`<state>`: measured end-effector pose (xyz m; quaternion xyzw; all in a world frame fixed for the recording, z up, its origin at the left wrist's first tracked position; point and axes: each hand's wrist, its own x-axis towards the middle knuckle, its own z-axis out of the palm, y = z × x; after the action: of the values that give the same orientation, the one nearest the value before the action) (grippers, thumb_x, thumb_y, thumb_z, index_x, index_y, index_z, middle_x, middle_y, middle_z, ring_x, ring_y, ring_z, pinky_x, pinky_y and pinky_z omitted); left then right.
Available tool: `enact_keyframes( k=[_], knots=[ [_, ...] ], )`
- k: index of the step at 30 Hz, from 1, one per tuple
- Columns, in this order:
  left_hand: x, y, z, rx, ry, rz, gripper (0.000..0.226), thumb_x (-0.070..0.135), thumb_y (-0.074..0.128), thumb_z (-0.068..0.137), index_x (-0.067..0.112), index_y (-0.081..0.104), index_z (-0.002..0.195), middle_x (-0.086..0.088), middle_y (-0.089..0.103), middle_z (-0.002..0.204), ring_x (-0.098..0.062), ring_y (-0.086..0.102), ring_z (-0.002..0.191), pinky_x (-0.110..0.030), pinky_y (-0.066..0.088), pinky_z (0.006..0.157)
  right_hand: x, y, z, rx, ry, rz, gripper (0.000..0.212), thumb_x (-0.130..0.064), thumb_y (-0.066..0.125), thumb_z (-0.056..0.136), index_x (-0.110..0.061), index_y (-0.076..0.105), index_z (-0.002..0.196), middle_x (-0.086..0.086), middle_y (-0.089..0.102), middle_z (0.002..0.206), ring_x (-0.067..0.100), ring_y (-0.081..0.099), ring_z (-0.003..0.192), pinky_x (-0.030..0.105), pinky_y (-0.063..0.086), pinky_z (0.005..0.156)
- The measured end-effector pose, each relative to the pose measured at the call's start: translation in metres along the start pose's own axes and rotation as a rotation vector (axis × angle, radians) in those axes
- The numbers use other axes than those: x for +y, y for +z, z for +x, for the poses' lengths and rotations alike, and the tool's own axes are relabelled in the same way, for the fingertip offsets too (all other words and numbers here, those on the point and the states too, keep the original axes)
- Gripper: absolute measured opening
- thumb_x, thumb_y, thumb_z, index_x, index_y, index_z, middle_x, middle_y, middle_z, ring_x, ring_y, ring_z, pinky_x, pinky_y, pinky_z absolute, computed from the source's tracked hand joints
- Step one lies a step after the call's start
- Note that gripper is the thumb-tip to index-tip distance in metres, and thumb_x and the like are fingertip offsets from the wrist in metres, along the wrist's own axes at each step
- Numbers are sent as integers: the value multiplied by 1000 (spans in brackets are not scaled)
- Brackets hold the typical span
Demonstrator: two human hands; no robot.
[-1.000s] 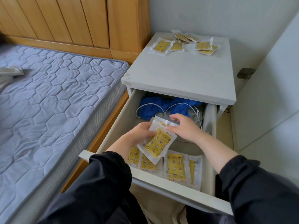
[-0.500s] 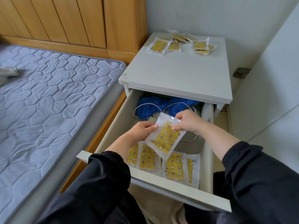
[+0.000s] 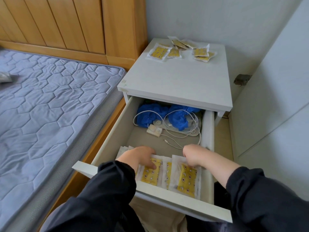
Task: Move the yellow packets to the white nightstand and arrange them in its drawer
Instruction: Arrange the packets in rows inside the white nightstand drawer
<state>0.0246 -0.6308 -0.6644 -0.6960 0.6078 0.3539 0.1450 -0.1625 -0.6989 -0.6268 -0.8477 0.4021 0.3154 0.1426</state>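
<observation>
The white nightstand [image 3: 175,84] has its drawer [image 3: 167,196] pulled out. Several yellow packets lie in a row along the drawer's front. My left hand [image 3: 138,156] rests on a yellow packet [image 3: 151,173] on the left of the row, its fingers curled over the packet's top edge. My right hand [image 3: 195,154] grips the top edge of another yellow packet [image 3: 187,180] on the right. Several more yellow packets [image 3: 180,50] lie scattered at the back of the nightstand's top.
At the drawer's back lie blue cloth [image 3: 175,116], white cables [image 3: 180,131] and a small white box [image 3: 154,130]. A bed with a grey quilted mattress [image 3: 50,101] and wooden headboard [image 3: 66,25] stands left. A white cabinet door [image 3: 275,97] is at right.
Both hands have come down from above the drawer's middle, where they held one packet between them, to the row at the front. That packet now lies in the row.
</observation>
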Motion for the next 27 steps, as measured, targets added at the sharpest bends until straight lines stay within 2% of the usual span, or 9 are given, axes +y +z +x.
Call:
enact_keyframes(
  k=[3,5,6,8,10,14,16,20,27],
  knots=[
    [-3,-1,-1,-5,15,-5,57,34,69,85,22,47,136,0,54,133,-23,50,121,-36,39,99,-2,7,2,-38,-8,-90,11,-14,54,90,-4,59,88,4,51,72,18,49,56,27,39,45],
    [-3,-2,0,-6,11,7,54,32,68,85,21,48,134,-1,55,131,-22,51,119,-35,41,97,1,11,11,-48,-23,-55,34,-26,59,88,-6,56,116,7,61,102,23,61,81,34,53,67],
    [-2,-2,0,-9,9,11,54,31,68,85,21,49,134,-1,55,131,-22,51,118,-35,41,97,3,12,14,-63,-32,-21,50,-34,62,87,-9,49,128,8,57,120,26,61,98,37,53,81],
    [-1,-2,0,-14,8,14,53,30,68,85,20,48,134,-1,55,131,-22,51,118,-35,41,97,4,10,15,-142,-70,36,74,-48,65,84,-12,35,141,8,48,138,27,54,117,38,46,96],
    [-1,-3,-1,-20,15,8,55,30,68,86,22,46,136,-1,53,133,-22,50,119,-37,42,99,2,9,16,-228,-99,87,83,-53,66,81,-13,30,145,6,44,144,26,49,124,38,42,101],
    [-2,0,-2,-66,38,31,72,44,65,86,26,32,147,-1,41,146,-25,39,132,-42,34,109,-5,11,14,-329,-82,124,81,-56,56,87,-13,23,147,7,38,148,28,46,128,35,45,91],
    [-3,1,-1,-114,41,49,75,50,65,84,29,30,147,1,42,146,-24,39,131,-42,34,108,-11,14,13,-341,-79,82,79,-58,46,91,-11,20,148,9,35,151,29,42,132,37,38,102],
    [-1,0,-1,-150,42,31,70,43,68,84,28,35,144,2,47,141,-23,45,127,-39,37,105,-13,23,12,-313,-74,85,72,-55,43,94,-12,23,148,9,38,149,29,42,132,37,34,103],
    [-2,1,-3,-28,20,-37,62,41,58,90,26,35,145,1,42,147,-22,40,133,-38,34,109,-15,28,22,-126,-50,199,68,-56,39,95,-9,34,144,11,45,142,28,48,125,35,39,99]
  ],
)
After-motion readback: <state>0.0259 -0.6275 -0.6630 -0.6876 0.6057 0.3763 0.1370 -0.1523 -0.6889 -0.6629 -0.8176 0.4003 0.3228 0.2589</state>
